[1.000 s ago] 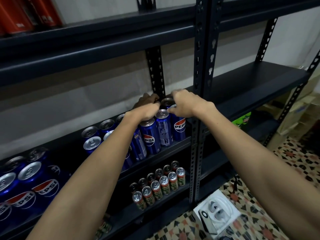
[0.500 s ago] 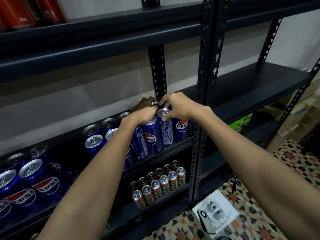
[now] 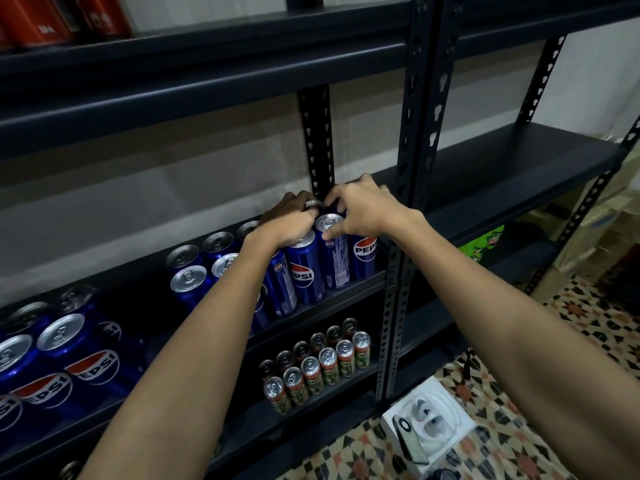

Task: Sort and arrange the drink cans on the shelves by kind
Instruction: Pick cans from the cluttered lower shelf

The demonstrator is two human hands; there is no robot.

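Judging by the rows, sorting is well along: blue cans (image 3: 304, 268) crowd the middle shelf (image 3: 346, 296) toward its right end, where the left hand (image 3: 287, 223) curls over can tops and the right hand (image 3: 360, 209) pinches one can (image 3: 334, 251); gaps remain leftward.

Both forearms are bare, no sleeves in view; the left hand (image 3: 289, 221) wears a silver ring (image 3: 310, 203).

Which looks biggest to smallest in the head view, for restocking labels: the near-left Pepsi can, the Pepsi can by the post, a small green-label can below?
1. Near-left Pepsi can, though nearness inflates it.
2. Pepsi can by the post.
3. Small green-label can.
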